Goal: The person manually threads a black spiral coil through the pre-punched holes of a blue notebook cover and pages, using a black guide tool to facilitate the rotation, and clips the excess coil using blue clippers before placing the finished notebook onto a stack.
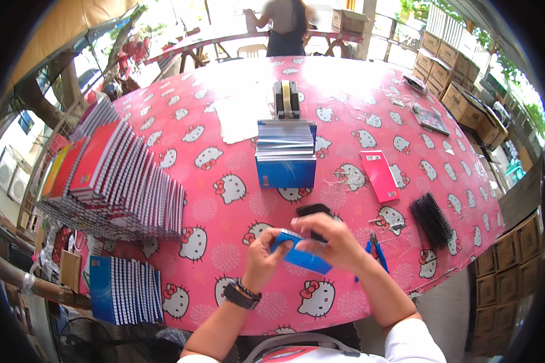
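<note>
In front of me, a small blue spiral notebook (310, 260) is held tilted above the table. My left hand (262, 259) pinches its left end near the binding, thumb on the cover. The curled fingers and thumb of my right hand (340, 243) grip it from the right and cover part of its top edge. Just behind the right hand a black object (312, 210) is partly hidden, its kind unclear. Blue-handled cutting pliers (375, 254) lie beside my right wrist. Farther off stands a block of blue notebooks (286, 173), packed side by side.
Tall piles of red spiral notebooks (109, 163) fill the left side, with a row of blue ones (101, 290) nearer me. A tape dispenser (286, 103) stands mid-table. Rightward lie a pink notebook (379, 175) and black binding coils (431, 221). Another person (284, 27) stands beyond.
</note>
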Demonstrator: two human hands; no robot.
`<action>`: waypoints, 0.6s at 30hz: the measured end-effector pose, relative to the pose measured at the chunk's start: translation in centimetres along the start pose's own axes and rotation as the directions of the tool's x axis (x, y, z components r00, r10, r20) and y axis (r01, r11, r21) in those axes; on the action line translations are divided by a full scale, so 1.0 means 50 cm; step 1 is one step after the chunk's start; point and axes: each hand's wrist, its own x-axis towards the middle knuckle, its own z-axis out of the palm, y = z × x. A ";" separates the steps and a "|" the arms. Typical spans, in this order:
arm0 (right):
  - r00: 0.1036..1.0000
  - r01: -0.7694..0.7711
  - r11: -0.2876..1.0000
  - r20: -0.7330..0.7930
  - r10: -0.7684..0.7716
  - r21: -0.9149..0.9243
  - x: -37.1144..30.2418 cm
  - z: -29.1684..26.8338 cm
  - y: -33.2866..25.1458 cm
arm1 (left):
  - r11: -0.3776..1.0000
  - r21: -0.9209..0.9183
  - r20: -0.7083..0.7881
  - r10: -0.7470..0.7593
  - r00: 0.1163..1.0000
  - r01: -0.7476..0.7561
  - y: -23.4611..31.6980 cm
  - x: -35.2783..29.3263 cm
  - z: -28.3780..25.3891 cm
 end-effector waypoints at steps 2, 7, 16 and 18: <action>1.000 0.007 0.997 0.000 -0.007 -0.075 -0.006 0.001 -0.010 | 0.998 -0.070 -0.038 0.000 0.999 -0.002 0.023 -0.005 0.019; 0.996 0.045 0.998 -0.069 -0.047 -0.033 -0.009 -0.002 -0.013 | 0.997 -0.031 -0.125 0.070 0.990 -0.075 0.052 -0.008 0.045; 0.990 -0.051 0.981 -0.120 0.075 0.189 -0.020 -0.002 -0.019 | 0.788 0.518 -0.054 0.418 0.907 -0.332 0.082 -0.004 0.067; 0.990 -0.040 0.990 -0.126 0.057 0.135 -0.016 -0.002 -0.020 | 0.759 0.556 -0.049 0.438 0.898 -0.340 0.088 -0.005 0.069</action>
